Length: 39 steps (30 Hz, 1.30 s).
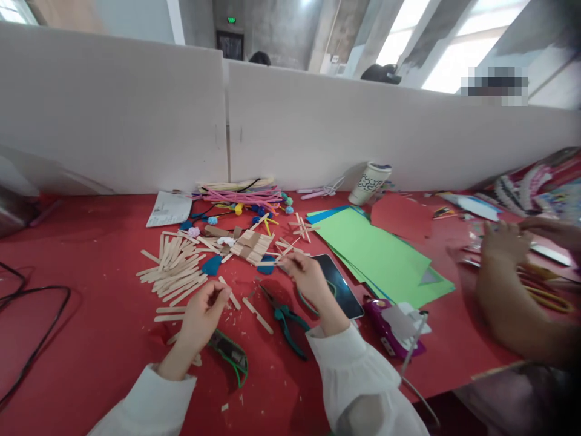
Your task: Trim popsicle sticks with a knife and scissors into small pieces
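My left hand [202, 315] hovers low over the red table [91, 254], fingers curled in a pinch on a short wooden stick piece near its fingertips. My right hand [306, 275] pinches a thin craft stick that points left toward a small raft of glued sticks [251, 245]. A loose pile of craft sticks [175, 269] lies left of the raft. Teal-handled pliers [284, 318] lie between my two hands. A dark phone [338, 284] rests just right of my right hand.
Green and blue paper sheets [376, 254] and a red sheet [402, 217] lie to the right. Pink pipe cleaners [245, 195], a paper cup [368, 183] and a white partition stand at the back. Another person's hands [503, 242] work at far right. A black cable [31, 339] loops at left.
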### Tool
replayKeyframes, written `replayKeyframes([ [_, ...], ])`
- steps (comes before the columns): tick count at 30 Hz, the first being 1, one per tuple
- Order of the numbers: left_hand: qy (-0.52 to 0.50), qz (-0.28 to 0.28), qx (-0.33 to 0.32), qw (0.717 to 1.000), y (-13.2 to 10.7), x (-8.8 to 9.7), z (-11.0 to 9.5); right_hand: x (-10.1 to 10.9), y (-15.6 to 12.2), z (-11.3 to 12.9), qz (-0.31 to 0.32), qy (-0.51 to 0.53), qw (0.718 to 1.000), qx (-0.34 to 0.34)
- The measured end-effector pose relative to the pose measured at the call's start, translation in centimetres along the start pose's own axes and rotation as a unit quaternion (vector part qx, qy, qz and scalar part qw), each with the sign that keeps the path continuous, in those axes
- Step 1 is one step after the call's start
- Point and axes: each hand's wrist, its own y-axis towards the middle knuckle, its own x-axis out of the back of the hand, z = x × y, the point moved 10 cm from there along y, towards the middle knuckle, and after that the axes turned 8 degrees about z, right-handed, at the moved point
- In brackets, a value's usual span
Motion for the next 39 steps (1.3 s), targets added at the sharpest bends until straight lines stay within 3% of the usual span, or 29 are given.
replayKeyframes([
  [2,0.038,0.008,-0.001,0.999,0.0,0.2,-0.3,3.2,0.4,-1.8,-0.067,-0.047,0.996,-0.034],
  [5,0.143,0.054,-0.026,0.988,0.2,-0.4,-0.9,6.0,0.5,-3.8,-0.101,-0.109,0.986,-0.077],
  [9,0.293,0.082,-0.102,0.947,0.2,-1.4,-1.5,7.9,0.0,-4.8,-0.123,-0.174,0.968,-0.130],
  [12,0.382,0.130,-0.125,0.906,-0.1,-3.0,-0.7,8.2,-0.3,-4.8,-0.124,-0.208,0.958,-0.153],
  [16,0.440,0.176,-0.109,0.874,-1.0,-3.9,0.1,6.9,0.2,-4.0,-0.088,-0.226,0.962,-0.126],
  [20,0.451,0.189,-0.088,0.867,-1.9,-3.7,-0.6,6.8,0.1,-2.0,-0.099,-0.237,0.962,-0.096],
  [22,0.452,0.204,-0.092,0.864,-2.3,-4.2,-1.2,6.0,-0.3,-0.7,-0.073,-0.237,0.966,-0.071],
  [26,0.454,0.277,-0.130,0.837,-3.8,-6.9,-1.7,2.3,-2.3,2.4,0.024,-0.254,0.967,-0.006],
  [29,0.485,0.280,-0.125,0.819,-4.3,-7.4,-1.0,-0.9,-5.0,3.7,0.085,-0.292,0.952,0.027],
  [34,0.514,0.223,-0.102,0.822,-4.1,-5.1,0.1,-4.1,-8.9,2.9,0.112,-0.353,0.929,0.021],
  [39,0.515,0.263,-0.114,0.808,-4.9,-6.0,0.3,-4.1,-9.9,1.7,0.077,-0.370,0.926,-0.002],
])
